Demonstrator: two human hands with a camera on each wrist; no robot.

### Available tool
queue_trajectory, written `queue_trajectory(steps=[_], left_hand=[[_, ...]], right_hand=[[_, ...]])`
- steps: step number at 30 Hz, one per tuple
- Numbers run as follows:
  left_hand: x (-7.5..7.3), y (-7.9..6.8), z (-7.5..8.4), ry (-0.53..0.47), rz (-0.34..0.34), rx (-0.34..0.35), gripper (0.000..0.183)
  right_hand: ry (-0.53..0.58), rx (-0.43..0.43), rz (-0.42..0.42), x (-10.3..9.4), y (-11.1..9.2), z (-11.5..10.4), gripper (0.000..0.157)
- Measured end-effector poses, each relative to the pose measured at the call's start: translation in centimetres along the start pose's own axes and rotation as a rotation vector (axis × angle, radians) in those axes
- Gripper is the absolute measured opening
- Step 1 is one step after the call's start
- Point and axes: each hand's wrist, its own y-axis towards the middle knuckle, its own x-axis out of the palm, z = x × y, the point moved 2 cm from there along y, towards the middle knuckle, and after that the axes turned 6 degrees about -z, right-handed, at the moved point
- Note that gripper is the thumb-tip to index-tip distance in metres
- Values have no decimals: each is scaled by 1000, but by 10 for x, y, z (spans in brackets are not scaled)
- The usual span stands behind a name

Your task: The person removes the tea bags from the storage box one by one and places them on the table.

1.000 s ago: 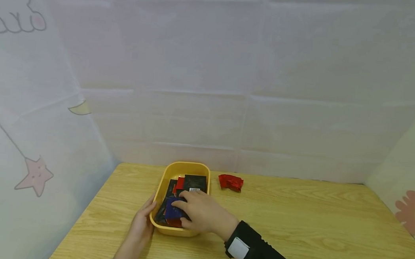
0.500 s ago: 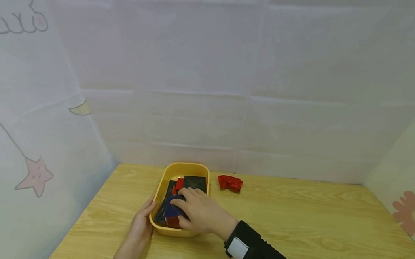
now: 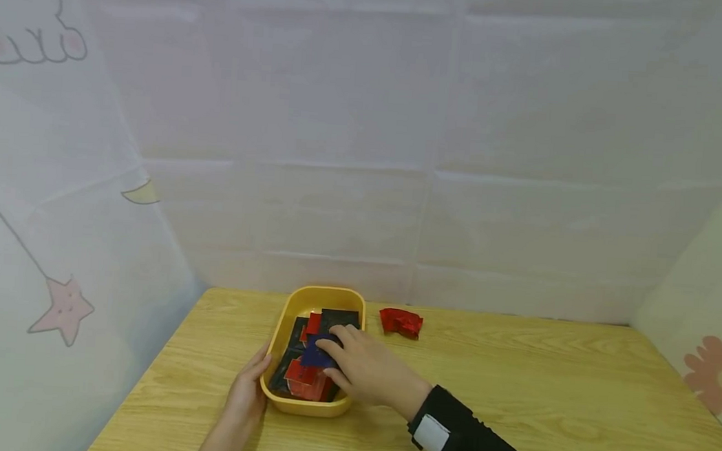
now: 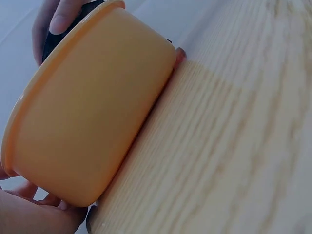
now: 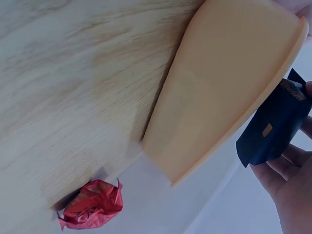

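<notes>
A yellow plastic tub (image 3: 305,407) stands on the table, holding several black and red packets (image 3: 302,372). My left hand (image 3: 246,392) grips its left side, thumb at the rim. Over the tub's right part, my right hand (image 3: 372,370) pinches a dark blue wrapped packet (image 3: 317,352) between thumb and fingers. The right wrist view shows this packet (image 5: 275,124) tilted beside the rim, with a small tan mark on its side. A black packet (image 3: 339,318) lies at the far end of the tub, partly behind my right fingers.
A crumpled red packet (image 3: 401,322) lies on the wooden table (image 3: 531,381) to the right of the tub, near the back edge. A pale printed cloth (image 3: 353,149) hangs behind the table and along both sides.
My right hand has shifted slightly right and lifted the blue packet away from the near end, uncovering red packets beneath. The left hand keeps its place on the tub.
</notes>
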Motion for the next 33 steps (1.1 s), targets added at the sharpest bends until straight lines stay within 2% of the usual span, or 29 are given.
queue_trajectory(steps=[8, 17, 24, 33], left_hand=[[0, -3, 0, 24, 15, -14, 57], [-1, -2, 2, 34, 26, -23, 57], [-1, 1, 3, 15, 1, -24, 56], [-3, 1, 0, 21, 11, -45, 59]], right_hand=[[20, 85, -19, 0, -10, 12, 48], [-36, 203, 40, 5, -19, 37, 47], [-14, 261, 92, 13, -33, 61, 47], [17, 318, 117, 27, -48, 92, 47]])
